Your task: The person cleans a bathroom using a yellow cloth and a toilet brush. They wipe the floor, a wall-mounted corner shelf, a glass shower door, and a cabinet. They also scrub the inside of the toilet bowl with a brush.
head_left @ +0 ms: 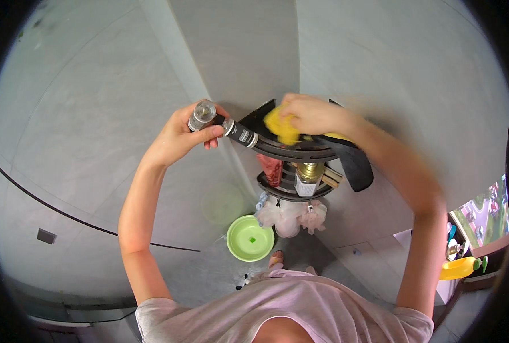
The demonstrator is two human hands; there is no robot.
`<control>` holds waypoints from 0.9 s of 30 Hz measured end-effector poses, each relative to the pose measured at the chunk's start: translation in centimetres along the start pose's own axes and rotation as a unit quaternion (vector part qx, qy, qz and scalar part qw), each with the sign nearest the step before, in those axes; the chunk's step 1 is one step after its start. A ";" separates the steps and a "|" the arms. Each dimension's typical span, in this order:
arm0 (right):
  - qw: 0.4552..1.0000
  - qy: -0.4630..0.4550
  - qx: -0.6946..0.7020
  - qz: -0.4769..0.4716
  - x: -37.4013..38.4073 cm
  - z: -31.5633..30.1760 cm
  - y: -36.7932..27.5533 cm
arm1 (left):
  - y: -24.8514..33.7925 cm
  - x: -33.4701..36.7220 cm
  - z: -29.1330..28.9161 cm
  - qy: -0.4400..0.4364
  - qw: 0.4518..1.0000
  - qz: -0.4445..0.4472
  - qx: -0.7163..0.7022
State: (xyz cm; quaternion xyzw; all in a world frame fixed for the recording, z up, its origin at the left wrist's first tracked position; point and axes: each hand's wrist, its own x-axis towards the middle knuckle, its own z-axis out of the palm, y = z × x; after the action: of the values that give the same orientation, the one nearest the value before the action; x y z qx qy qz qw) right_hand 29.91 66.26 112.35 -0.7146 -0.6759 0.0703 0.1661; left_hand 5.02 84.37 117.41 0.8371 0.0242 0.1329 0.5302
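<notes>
My left hand is closed around two small dark-labelled bottles, held just left of a black corner shelf. One bottle points its clear, round end upward; the other bottle tilts down toward the right, over the shelf's left end. Bunched in my right hand is a yellow cloth, at the upper tier of the black corner shelf. My fingers hide part of the cloth and the surface beneath. A long dark, yellow-edged item hangs over the shelf's right end, below my right wrist.
The lower tier carries a red pouch, a gold-topped bottle and thin tan pieces. Pale mesh bath puffs hang below it. A green basin stands on the floor by my feet. At right sits a yellow bottle.
</notes>
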 end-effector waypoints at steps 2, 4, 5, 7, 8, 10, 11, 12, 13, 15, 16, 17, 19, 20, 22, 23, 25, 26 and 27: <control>0.995 0.029 0.070 -0.059 1.4 1.2 -2.1 | 0.2 0.0 0.0 -0.010 1.000 0.002 0.008; 0.993 -0.021 0.071 -0.092 1.3 1.1 -2.4 | 0.4 0.0 0.1 -0.013 1.000 0.003 0.006; 0.990 -0.047 0.074 -0.109 1.2 1.0 -2.6 | 0.5 -0.2 0.1 -0.010 1.000 0.001 0.001; 0.984 -0.118 0.086 -0.099 -0.3 -0.4 -1.9 | 0.8 -0.4 0.1 -0.007 1.000 0.004 -0.002; 0.979 -0.156 0.089 -0.094 -1.1 -1.3 -1.1 | 0.7 -0.7 0.1 -0.003 1.000 0.007 0.000; 0.980 -0.182 0.063 -0.058 -3.9 -3.4 0.8 | 0.7 -1.2 0.2 0.010 1.000 0.013 0.008; 0.979 -0.193 0.049 -0.038 -4.7 -4.1 1.3 | 0.7 -1.5 0.4 0.019 1.000 0.016 0.016; 0.975 -0.223 0.024 0.007 -4.4 -4.1 1.4 | 0.8 -1.9 0.5 0.029 0.999 0.018 0.023; 0.967 -0.250 0.001 0.053 -3.4 -3.9 1.2 | 0.6 -2.3 0.5 0.041 0.998 0.015 0.035; 0.980 -0.188 -0.046 0.049 1.0 -1.1 -0.6 | -0.1 -5.8 -0.2 0.103 0.992 -0.024 0.073; 0.991 -0.099 -0.074 0.057 0.1 -1.6 -1.7 | 0.0 -5.5 0.0 0.090 0.994 0.004 0.060; 0.998 -0.049 -0.036 -0.008 1.4 -0.2 -0.2 | 0.3 -5.5 0.2 0.089 0.994 0.011 0.063; 0.993 0.001 0.024 -0.114 2.3 1.3 -2.8 | -0.1 -6.3 0.4 0.109 0.992 0.015 0.068; 0.992 -0.024 0.024 -0.125 2.6 1.4 -4.0 | -0.4 -6.6 0.7 0.127 0.989 0.019 0.070; 0.984 -0.066 0.034 -0.160 1.9 0.7 -2.4 | -0.8 -7.4 1.0 0.152 0.985 0.023 0.078; 0.980 -0.079 0.030 -0.181 0.9 0.0 -0.4 | -1.2 -7.8 1.0 0.157 0.984 0.022 0.082; 0.986 -0.145 0.015 -0.079 -1.0 -2.5 0.8 | -2.2 -9.4 0.8 0.177 0.981 0.024 0.078; 0.989 -0.144 -0.044 0.007 -1.3 -3.4 0.7 | -2.3 -9.9 0.9 0.189 0.979 0.017 0.076; 0.980 -0.141 -0.103 0.093 -1.7 -4.5 0.3 | -2.4 -10.4 1.1 0.200 0.977 0.009 0.074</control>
State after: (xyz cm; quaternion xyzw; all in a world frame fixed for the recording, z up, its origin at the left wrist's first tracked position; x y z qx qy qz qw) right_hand 31.52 63.98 116.25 -0.7707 -0.6266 0.1155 -0.0121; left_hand -4.52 82.60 112.77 0.8306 0.1317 0.3002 0.4502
